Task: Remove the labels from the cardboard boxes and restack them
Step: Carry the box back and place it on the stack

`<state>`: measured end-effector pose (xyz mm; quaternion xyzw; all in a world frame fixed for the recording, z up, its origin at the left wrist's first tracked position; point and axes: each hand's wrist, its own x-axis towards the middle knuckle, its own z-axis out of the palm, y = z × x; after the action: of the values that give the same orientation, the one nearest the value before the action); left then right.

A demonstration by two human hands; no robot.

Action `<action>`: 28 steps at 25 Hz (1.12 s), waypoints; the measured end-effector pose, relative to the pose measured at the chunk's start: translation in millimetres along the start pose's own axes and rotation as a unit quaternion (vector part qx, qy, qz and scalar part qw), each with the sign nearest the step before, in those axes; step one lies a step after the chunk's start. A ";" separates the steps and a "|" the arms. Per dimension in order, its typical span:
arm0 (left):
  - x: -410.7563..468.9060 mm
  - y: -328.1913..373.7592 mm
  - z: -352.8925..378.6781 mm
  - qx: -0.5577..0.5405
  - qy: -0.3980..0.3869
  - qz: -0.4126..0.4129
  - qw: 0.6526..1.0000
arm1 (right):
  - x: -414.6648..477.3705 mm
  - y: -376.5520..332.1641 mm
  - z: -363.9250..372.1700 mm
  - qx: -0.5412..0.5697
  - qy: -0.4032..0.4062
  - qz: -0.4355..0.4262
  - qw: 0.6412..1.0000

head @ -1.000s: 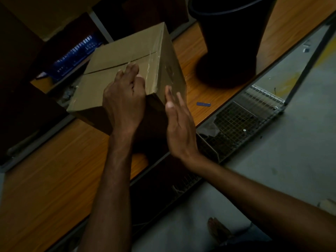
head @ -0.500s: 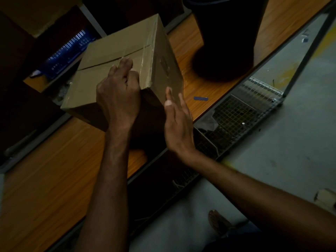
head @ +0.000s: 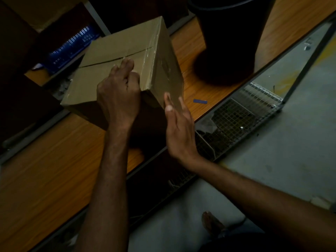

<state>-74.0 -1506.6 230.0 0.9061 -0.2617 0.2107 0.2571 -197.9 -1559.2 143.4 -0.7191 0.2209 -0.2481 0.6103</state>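
Observation:
A taped brown cardboard box (head: 116,57) stands on the wooden table (head: 47,164), its top flaps closed with clear tape. My left hand (head: 118,93) lies over the box's near top edge, fingers curled on the top face near the tape seam. My right hand (head: 179,128) has straight fingers, and their tips touch the lower near corner of the box's right side. No label shows on the faces I can see; the scene is dim.
A large black bucket (head: 229,39) stands on the table right of the box. A small blue strip (head: 200,101) lies on the table near my right fingertips. A wire mesh rack (head: 241,113) sits below the table edge. A blue object (head: 72,48) lies behind the box.
The view has shifted slightly. My left hand's fingers have bunched a little more on the box top; my right hand stays against the box's side.

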 end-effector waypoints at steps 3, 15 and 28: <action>0.2 2.3 -0.4 0.003 -0.001 -0.008 1.000 | 24.4 -11.4 2.3 -0.002 0.011 0.054 0.998; 0.7 2.7 -2.6 0.011 -0.009 -0.012 1.000 | 13.9 -22.6 -1.5 0.028 -0.003 -0.055 0.998; -0.4 1.8 -2.6 0.008 -0.010 -0.006 1.000 | 7.7 -24.0 -0.1 -0.010 0.017 -0.042 0.999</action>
<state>-76.1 -1506.3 232.4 0.9118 -0.2575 0.2020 0.2480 -191.7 -1560.3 167.8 -0.7296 0.2036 -0.2831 0.5883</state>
